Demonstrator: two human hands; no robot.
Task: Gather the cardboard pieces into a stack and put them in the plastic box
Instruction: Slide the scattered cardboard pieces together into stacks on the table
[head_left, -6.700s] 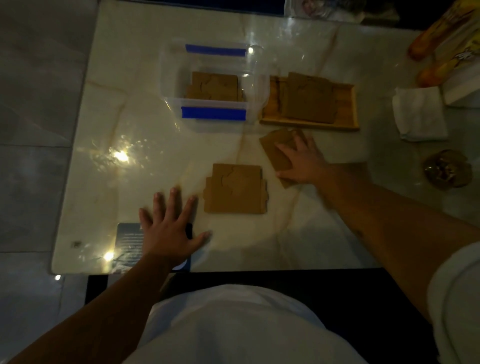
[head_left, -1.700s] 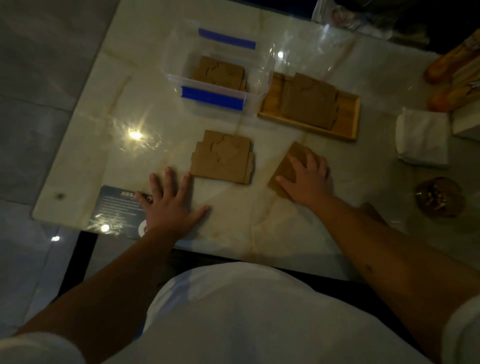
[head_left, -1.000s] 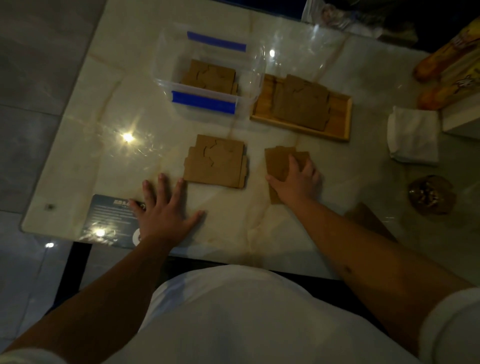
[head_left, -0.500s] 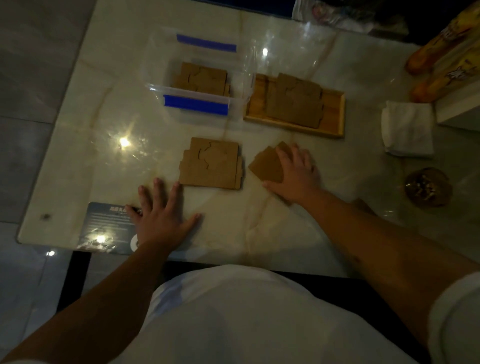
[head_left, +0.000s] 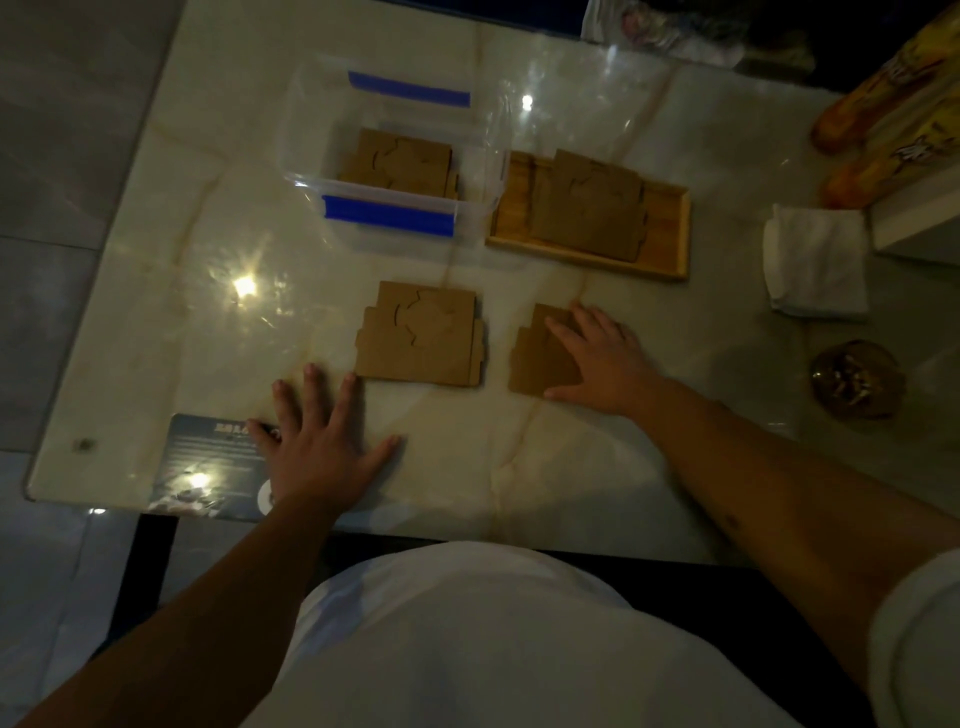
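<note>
You are leaning over the pale glossy marble tabletop (head_left: 218, 322) with both hands spread flat and gripping nothing. Your left hand (head_left: 319, 441) is lying palm down with fingers fanned near the front edge, its little finger overlapping a dark printed card (head_left: 208, 457) at that edge, its fingertips just short of the flat brown cardboard puzzle-piece stack (head_left: 422, 335) lying in the middle of the tabletop. Your right hand (head_left: 597, 358) is pressing open-palmed on a second, smaller pile of brown cardboard pieces (head_left: 540, 358) just to the right of that stack, covering its right side; the two piles are sitting apart with bare marble between them. Behind the middle stack, the clear plastic box with blue tape strips (head_left: 384, 215) is standing open with more brown cardboard pieces (head_left: 402, 163) lying flat inside it. Just beside it on the right, a shallow rectangular wooden tray (head_left: 670, 234) is carrying another layer of brown cardboard pieces (head_left: 592, 208). Further right, a folded white cloth (head_left: 815, 267) and a small round dark glass dish (head_left: 857, 379) are sitting well apart from the cardboard.
</note>
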